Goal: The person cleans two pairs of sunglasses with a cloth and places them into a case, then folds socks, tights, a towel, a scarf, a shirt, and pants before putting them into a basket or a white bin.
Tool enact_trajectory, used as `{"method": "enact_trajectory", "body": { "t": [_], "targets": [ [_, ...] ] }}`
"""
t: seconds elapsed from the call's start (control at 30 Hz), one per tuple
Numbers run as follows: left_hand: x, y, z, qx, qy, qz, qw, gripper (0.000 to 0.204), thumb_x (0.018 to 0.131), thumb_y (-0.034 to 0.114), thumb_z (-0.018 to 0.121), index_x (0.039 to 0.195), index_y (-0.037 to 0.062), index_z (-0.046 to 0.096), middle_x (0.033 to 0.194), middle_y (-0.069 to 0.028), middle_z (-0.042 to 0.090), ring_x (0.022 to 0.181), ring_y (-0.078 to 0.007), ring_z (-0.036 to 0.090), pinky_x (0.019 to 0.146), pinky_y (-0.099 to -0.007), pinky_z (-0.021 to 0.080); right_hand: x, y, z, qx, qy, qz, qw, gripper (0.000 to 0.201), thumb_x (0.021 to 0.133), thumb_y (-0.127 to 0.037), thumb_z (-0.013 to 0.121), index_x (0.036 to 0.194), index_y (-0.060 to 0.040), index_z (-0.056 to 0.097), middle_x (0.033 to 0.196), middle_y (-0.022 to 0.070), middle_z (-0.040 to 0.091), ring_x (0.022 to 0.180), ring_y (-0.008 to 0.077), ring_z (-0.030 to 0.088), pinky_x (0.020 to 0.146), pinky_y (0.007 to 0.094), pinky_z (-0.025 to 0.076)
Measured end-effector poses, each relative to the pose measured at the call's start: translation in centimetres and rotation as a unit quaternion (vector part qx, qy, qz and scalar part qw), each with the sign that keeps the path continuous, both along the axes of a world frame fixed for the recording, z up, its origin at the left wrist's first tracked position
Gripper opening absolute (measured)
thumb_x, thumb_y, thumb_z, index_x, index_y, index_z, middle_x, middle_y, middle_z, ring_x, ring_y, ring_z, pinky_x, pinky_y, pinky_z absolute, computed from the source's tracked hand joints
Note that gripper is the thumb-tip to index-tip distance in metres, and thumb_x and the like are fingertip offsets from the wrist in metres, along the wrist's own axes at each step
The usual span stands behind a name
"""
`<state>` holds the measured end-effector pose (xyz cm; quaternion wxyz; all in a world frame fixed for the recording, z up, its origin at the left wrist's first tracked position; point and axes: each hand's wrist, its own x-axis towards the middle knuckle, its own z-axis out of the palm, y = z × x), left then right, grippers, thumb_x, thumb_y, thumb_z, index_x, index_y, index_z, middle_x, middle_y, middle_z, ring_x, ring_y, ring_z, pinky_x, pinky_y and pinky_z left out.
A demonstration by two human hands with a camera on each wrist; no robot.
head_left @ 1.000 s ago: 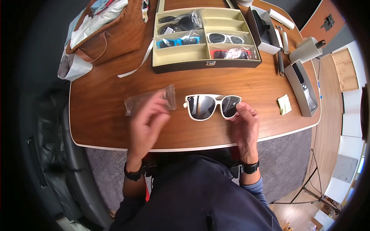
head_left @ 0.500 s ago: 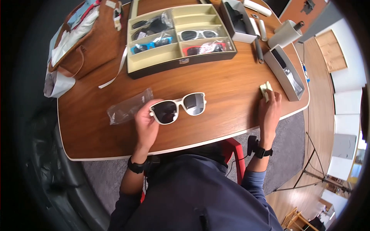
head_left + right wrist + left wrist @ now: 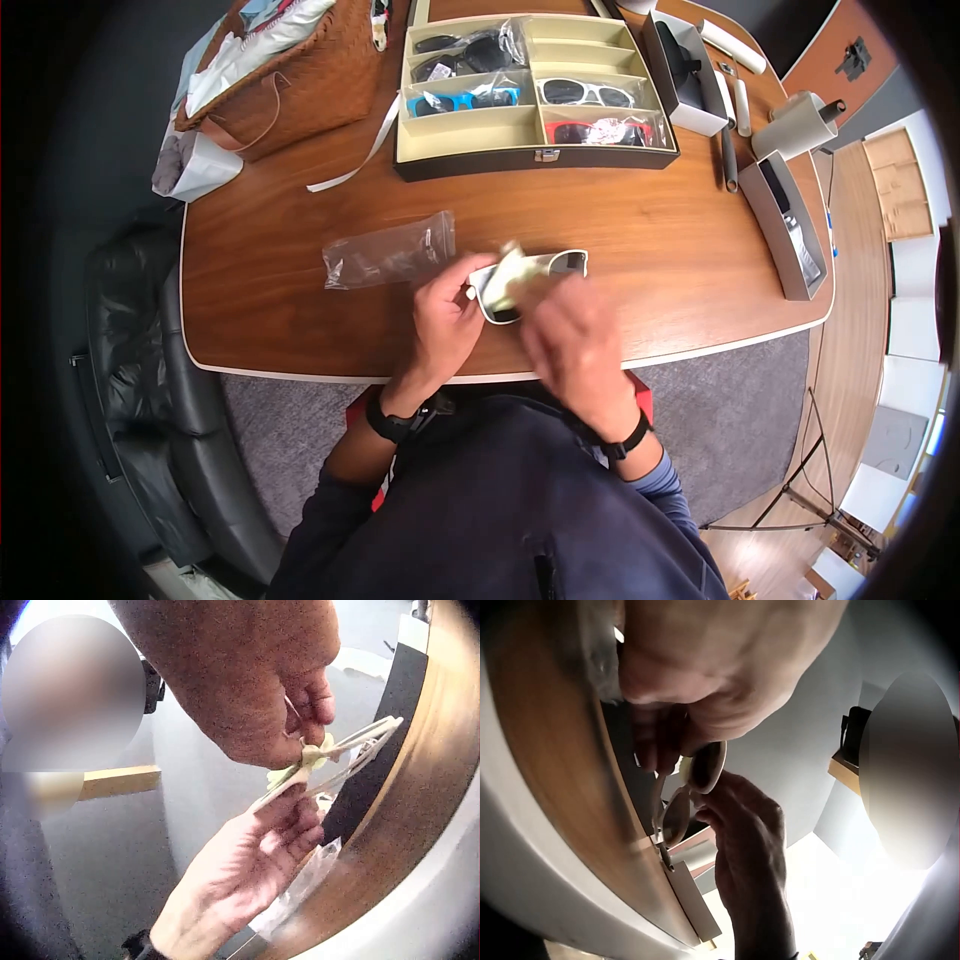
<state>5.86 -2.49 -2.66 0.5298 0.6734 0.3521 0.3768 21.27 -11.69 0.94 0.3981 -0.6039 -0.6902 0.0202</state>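
Note:
A pair of white-framed sunglasses (image 3: pixel 571 262) with dark lenses is held over the near part of the table. My left hand (image 3: pixel 446 320) grips the frame at its left end. Pinched in my right hand (image 3: pixel 578 335), a pale yellow cloth (image 3: pixel 508 278) lies against the left lens and covers much of it. In the right wrist view the cloth (image 3: pixel 315 755) shows between thumb and fingers, with the temples (image 3: pixel 367 742) of the sunglasses reaching out beyond. A clear plastic bag (image 3: pixel 390 252) lies flat on the table, just left of the sunglasses.
An open display case (image 3: pixel 465 140) holds several bagged sunglasses at the back. On the left stands a woven brown basket (image 3: pixel 330 95) with a white strap (image 3: pixel 362 165) beside it. Open boxes (image 3: pixel 785 230), a dark-handled tool (image 3: pixel 729 165) and a white cup-like holder (image 3: pixel 790 128) are on the right.
The sunglasses passed from my right hand to my left. My right hand picked up the yellow cloth at the right of the table and brought it onto the left lens.

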Motion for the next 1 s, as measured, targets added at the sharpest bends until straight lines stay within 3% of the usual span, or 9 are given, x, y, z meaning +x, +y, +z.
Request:
{"method": "enact_trajectory", "body": {
  "t": [0.1,0.2,0.27,0.4,0.43,0.57,0.73,0.87,1.0],
  "targets": [
    [-0.4,-0.4,0.0,0.082,0.081,-0.011,0.993,0.028,0.091,-0.014,0.059,0.118,-0.0073,0.067,0.106,-0.0065,0.075,0.097,-0.0113,0.069,0.086,-0.0258,0.055,-1.0,1.3,1.3,0.055,0.020,0.040,0.997,0.030,0.076,0.001,0.073,0.106,0.0015,0.072,0.104,0.0125,0.065,0.088,0.0276,0.064,0.074,0.0389,0.051],
    [0.6,-0.4,0.2,0.008,-0.014,0.034,0.999,0.025,0.091,-0.007,0.064,0.115,-0.0036,0.070,0.102,-0.0071,0.076,0.096,-0.0098,0.069,0.084,-0.0262,0.055,0.0,1.0,1.3,0.038,0.000,-0.039,0.999,0.032,0.076,0.001,0.072,0.108,0.0020,0.073,0.105,0.0125,0.066,0.089,0.0270,0.064,0.074,0.0380,0.051],
    [1.1,-0.3,0.9,-0.029,-0.065,0.065,0.995,0.023,0.091,-0.004,0.067,0.113,-0.0021,0.071,0.100,-0.0068,0.076,0.095,-0.0091,0.068,0.083,-0.0266,0.055,-0.5,0.3,0.9,0.056,0.000,-0.015,0.998,0.031,0.076,0.001,0.072,0.108,0.0022,0.072,0.103,0.0122,0.065,0.088,0.0265,0.064,0.073,0.0380,0.050],
    [0.7,-0.5,1.8,0.087,0.018,-0.015,0.996,0.022,0.091,-0.005,0.066,0.112,-0.0044,0.070,0.102,-0.0040,0.074,0.095,-0.0099,0.068,0.084,-0.0257,0.054,-0.9,0.5,1.2,0.080,0.008,0.016,0.997,0.030,0.076,0.002,0.072,0.106,0.0015,0.073,0.099,0.0116,0.064,0.085,0.0260,0.062,0.071,0.0380,0.049],
    [0.7,-0.8,1.8,0.060,-0.001,0.000,0.998,0.021,0.091,-0.005,0.066,0.112,-0.0043,0.070,0.102,-0.0039,0.074,0.094,-0.0098,0.068,0.085,-0.0256,0.054,-0.7,0.6,1.3,0.085,0.006,0.015,0.996,0.030,0.075,0.002,0.072,0.105,0.0012,0.073,0.099,0.0115,0.063,0.084,0.0261,0.062,0.071,0.0382,0.049],
    [0.1,-0.9,2.7,-0.009,-0.102,0.052,0.993,0.021,0.093,-0.008,0.061,0.113,-0.0063,0.069,0.102,-0.0061,0.073,0.097,-0.0106,0.068,0.088,-0.0258,0.055,2.4,0.1,0.0,0.065,0.060,-0.119,0.989,0.040,0.071,0.009,0.069,0.109,-0.0038,0.073,0.102,0.0117,0.066,0.086,0.0296,0.062,0.074,0.0398,0.050],
    [-0.3,-0.8,2.4,0.004,-0.087,0.062,0.994,0.018,0.095,-0.001,0.064,0.111,-0.0063,0.069,0.101,-0.0057,0.072,0.095,-0.0102,0.067,0.085,-0.0251,0.054,-0.1,-0.7,1.3,0.037,0.116,-0.046,0.991,0.036,0.072,0.010,0.069,0.106,-0.0026,0.073,0.103,0.0125,0.067,0.088,0.0304,0.063,0.075,0.0403,0.052],
    [-1.0,-0.7,1.5,0.005,-0.143,0.089,0.986,0.017,0.094,0.001,0.065,0.109,-0.0061,0.069,0.099,-0.0051,0.072,0.092,-0.0098,0.066,0.083,-0.0236,0.052,2.2,-0.3,0.0,0.030,0.125,-0.135,0.982,0.031,0.074,0.009,0.069,0.102,-0.0021,0.072,0.103,0.0133,0.066,0.089,0.0316,0.064,0.075,0.0390,0.053],
    [-1.1,-0.3,1.8,0.007,-0.144,0.081,0.986,0.018,0.094,0.002,0.068,0.110,-0.0071,0.069,0.100,-0.0045,0.072,0.092,-0.0095,0.066,0.084,-0.0233,0.052,0.4,-1.0,1.5,0.033,0.130,-0.052,0.990,0.027,0.078,0.010,0.066,0.102,-0.0017,0.070,0.102,0.0138,0.066,0.090,0.0337,0.064,0.076,0.0406,0.053]
  ]
}}
